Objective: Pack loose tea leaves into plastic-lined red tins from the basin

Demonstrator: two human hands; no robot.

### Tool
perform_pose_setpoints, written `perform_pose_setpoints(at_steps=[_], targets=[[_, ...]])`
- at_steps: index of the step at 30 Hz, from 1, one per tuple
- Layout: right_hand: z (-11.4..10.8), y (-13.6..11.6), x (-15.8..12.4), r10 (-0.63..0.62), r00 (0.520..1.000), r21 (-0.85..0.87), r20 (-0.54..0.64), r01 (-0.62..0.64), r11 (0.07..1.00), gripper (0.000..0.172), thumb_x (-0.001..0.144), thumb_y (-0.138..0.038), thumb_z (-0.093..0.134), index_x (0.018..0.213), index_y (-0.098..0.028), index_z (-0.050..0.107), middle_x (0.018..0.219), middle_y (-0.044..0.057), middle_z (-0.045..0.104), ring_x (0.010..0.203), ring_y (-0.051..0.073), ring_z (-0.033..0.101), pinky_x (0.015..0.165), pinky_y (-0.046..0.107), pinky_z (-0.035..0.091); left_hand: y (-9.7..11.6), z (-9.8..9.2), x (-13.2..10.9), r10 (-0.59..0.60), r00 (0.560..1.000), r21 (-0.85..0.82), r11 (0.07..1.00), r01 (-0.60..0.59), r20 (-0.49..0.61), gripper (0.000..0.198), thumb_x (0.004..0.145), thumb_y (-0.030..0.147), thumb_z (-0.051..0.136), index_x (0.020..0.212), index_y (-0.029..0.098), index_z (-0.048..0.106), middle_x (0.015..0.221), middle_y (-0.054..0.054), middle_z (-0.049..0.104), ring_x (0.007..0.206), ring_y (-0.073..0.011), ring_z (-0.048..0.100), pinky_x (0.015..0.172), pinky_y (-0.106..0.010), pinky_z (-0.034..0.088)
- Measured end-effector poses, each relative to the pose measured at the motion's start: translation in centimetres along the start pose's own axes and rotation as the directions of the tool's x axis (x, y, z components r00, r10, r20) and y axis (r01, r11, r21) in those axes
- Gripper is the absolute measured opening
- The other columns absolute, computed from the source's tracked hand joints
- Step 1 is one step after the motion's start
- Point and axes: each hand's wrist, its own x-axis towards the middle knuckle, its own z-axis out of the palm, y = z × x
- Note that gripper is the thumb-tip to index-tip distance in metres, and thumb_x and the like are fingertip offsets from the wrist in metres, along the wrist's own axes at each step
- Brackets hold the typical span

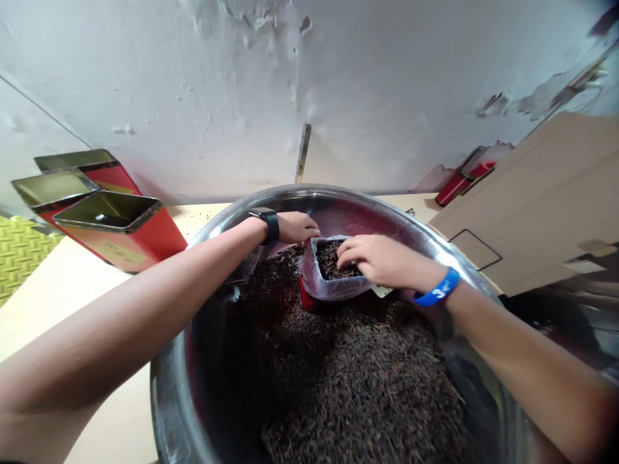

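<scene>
"Above the steel basin (pixel 169 393), how did the hands look from the head view?"

"The left hand (pixel 297 227) had its fingertips pinched together on the far left corner of the plastic liner (pixel 329 287). The right hand (pixel 380 259) had its fingers bent down onto the dark shreds (pixel 325 259) inside; I couldn't tell whether they had closed on any."

"And around them?"

"More shreds filled the basin's near part. It sat on a pale table (pixel 106 322) before a peeling wall (pixel 232 116), three open red tins (pixel 133 248) left, a cardboard box (pixel 546 206) right."

"The lined red container (pixel 306 298)?"

"Toward the basin's far side, just nearer than the left hand, the right hand reaching over its right edge."
</scene>
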Motion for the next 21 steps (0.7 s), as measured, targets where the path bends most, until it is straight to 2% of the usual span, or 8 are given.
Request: perform_pose_setpoints(at_steps=[3, 6, 7, 9, 12, 15, 19, 21], targets=[[-0.7, 0.1, 0.0, 0.018, 0.999, 0.064, -0.032, -0.016, 0.998, 0.035, 0.071, -0.007, 0.039, 0.089, -0.021, 0.066, 0.104, 0.001, 0.062, 0.096, 0.015, 0.055, 0.089, 0.030, 0.040, 0.2, 0.6, 0.0, -0.196, 0.972, -0.288, 0.931, 0.226, 0.129, 0.042, 0.082, 0.047, 0.038, 0.099, 0.014, 0.058, 0.080, -0.006, 0.062, 0.062, -0.0129, 0.056, 0.059, -0.022, 0.040], [-1.2, 1.9, -0.5, 0.295, 0.935, 0.160, -0.197, -0.267, 0.950, 0.035, 0.082, -0.025, 0.040, 0.113, -0.022, 0.056, 0.107, 0.005, 0.060, 0.093, 0.017, 0.057, 0.084, 0.033, 0.044, -0.1, 1.2, 0.0, -0.267, 0.892, -0.494, 0.756, 0.429, 0.365, 0.058, 0.079, 0.062, 0.034, 0.097, 0.012, 0.056, 0.074, -0.007, 0.060, 0.058, -0.0140, 0.055, 0.057, -0.025, 0.041], [-1.0, 2.7, -0.7, 0.405, 0.898, 0.196, -0.172, -0.372, 0.908, 0.043, 0.084, -0.034, 0.041, 0.124, -0.021, 0.046, 0.107, 0.007, 0.061, 0.089, 0.019, 0.058, 0.080, 0.034, 0.046, -0.3, 1.4, -0.1, -0.232, 0.883, -0.539, 0.719, 0.438, 0.408, 0.062, 0.078, 0.066, 0.030, 0.094, 0.012, 0.057, 0.070, -0.006, 0.059, 0.058, -0.0141, 0.055, 0.057, -0.025, 0.041], [0.1, 4.1, -0.9, 0.536, 0.844, 0.272, 0.020, -0.520, 0.810, 0.063, 0.082, -0.050, 0.041, 0.136, -0.019, 0.029, 0.104, 0.011, 0.061, 0.082, 0.021, 0.059, 0.072, 0.036, 0.048, -0.4, 1.5, -0.3, -0.170, 0.888, -0.614, 0.666, 0.422, 0.426, 0.065, 0.077, 0.069, 0.026, 0.084, 0.013, 0.059, 0.063, -0.005, 0.056, 0.058, -0.0136, 0.053, 0.057, -0.025, 0.041], [2.1, 5.3, -0.7, 0.503, 0.806, 0.428, 0.312, -0.591, 0.683, 0.061, 0.081, -0.060, 0.035, 0.126, -0.019, 0.043, 0.091, 0.010, 0.064, 0.072, 0.019, 0.059, 0.060, 0.032, 0.049, -0.1, 1.3, -0.4, -0.176, 0.904, -0.661, 0.630, 0.407, 0.390, 0.058, 0.075, 0.068, 0.034, 0.072, 0.015, 0.057, 0.055, -0.002, 0.050, 0.053, -0.0116, 0.048, 0.056, -0.024, 0.039], [3.0, 5.5, -0.4, 0.452, 0.787, 0.537, 0.420, -0.617, 0.575, 0.052, 0.076, -0.063, 0.043, 0.099, -0.019, 0.057, 0.066, 0.005, 0.060, 0.054, 0.013, 0.053, 0.046, 0.024, 0.042, 0.7, 0.7, -0.4, -0.228, 0.925, -0.569, 0.735, 0.368, 0.303, 0.050, 0.069, 0.065, 0.049, 0.060, 0.015, 0.051, 0.048, 0.001, 0.041, 0.045, -0.0090, 0.037, 0.048, -0.024, 0.032], [1.9, 5.3, -0.6, 0.465, 0.816, 0.627, 0.344, -0.568, 0.532, 0.041, 0.069, -0.057, 0.057, 0.074, -0.017, 0.052, 0.049, -0.005, 0.041, 0.039, 0.005, 0.032, 0.037, 0.019, 0.022, 1.7, -0.4, -0.5, -0.214, 0.977, -0.323, 0.923, 0.207, 0.015, 0.040, 0.072, 0.054, 0.051, 0.064, 0.015, 0.056, 0.051, 0.000, 0.044, 0.045, -0.0089, 0.034, 0.046, -0.025, 0.027], [1.2, 5.2, -0.6, 0.492, 0.834, 0.671, 0.251, -0.516, 0.532, 0.038, 0.070, -0.053, 0.058, 0.071, -0.017, 0.048, 0.050, -0.006, 0.038, 0.039, 0.004, 0.028, 0.037, 0.019, 0.018, 2.1, -0.8, -0.4, -0.173, 0.970, -0.210, 0.968, 0.136, -0.170, 0.036, 0.077, 0.048, 0.046, 0.069, 0.015, 0.058, 0.055, 0.000, 0.048, 0.048, -0.0095, 0.038, 0.049, -0.024, 0.029]])
